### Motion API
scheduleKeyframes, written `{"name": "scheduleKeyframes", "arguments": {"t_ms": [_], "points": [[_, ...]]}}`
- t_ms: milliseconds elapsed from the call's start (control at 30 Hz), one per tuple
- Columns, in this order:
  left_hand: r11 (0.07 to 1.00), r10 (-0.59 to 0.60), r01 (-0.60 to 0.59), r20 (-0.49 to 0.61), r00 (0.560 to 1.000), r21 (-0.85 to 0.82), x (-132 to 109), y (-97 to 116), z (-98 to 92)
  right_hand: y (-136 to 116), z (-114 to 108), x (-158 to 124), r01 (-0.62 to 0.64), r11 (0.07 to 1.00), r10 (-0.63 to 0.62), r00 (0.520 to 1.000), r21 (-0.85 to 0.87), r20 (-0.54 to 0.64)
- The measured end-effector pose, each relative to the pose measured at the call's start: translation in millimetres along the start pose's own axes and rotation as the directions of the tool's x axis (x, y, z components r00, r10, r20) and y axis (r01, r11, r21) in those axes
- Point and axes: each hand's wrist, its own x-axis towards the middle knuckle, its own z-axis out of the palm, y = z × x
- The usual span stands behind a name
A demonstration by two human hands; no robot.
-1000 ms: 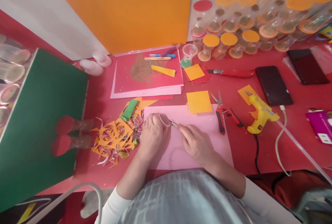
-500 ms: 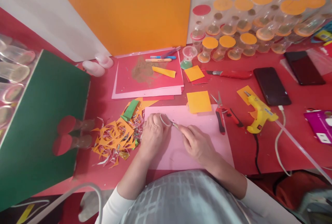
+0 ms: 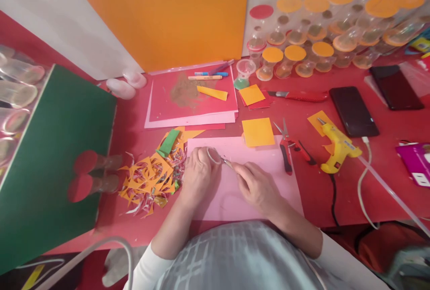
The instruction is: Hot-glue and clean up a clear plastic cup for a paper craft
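My left hand point(image 3: 198, 169) is closed around what looks like a small clear plastic cup point(image 3: 214, 155), tipped so that its round rim faces my other hand. Most of the cup is hidden by my fingers. Pinched in my right hand point(image 3: 257, 187) is a slim tool with a metal tip point(image 3: 227, 162), which meets or nearly meets the rim; its exact kind I cannot make out. Both hands rest over a pink sheet point(image 3: 231, 200). Beyond them lies an orange paper square point(image 3: 258, 132), with red-handled scissors point(image 3: 286, 149) to its right.
Paper scraps point(image 3: 151, 176) pile up at the left, beside a green board point(image 3: 67, 133). A yellow glue gun point(image 3: 339, 149), a phone point(image 3: 353, 111) and a red utility knife point(image 3: 302, 96) lie right. Several joined clear cups with orange discs point(image 3: 294, 53) line the back.
Both hands keep almost the same place and grip. The tool's tip has shifted very slightly at the cup's rim.
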Motion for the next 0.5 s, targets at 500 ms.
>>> {"name": "scheduleKeyframes", "arguments": {"t_ms": [500], "points": [[0.992, -0.057, 0.06, 0.029, 0.998, -0.107, -1.1, 0.5, 0.2, -2.2, 3.3, 2.2, 0.018, 0.993, -0.024, 0.999, -0.113, -0.048]]}}
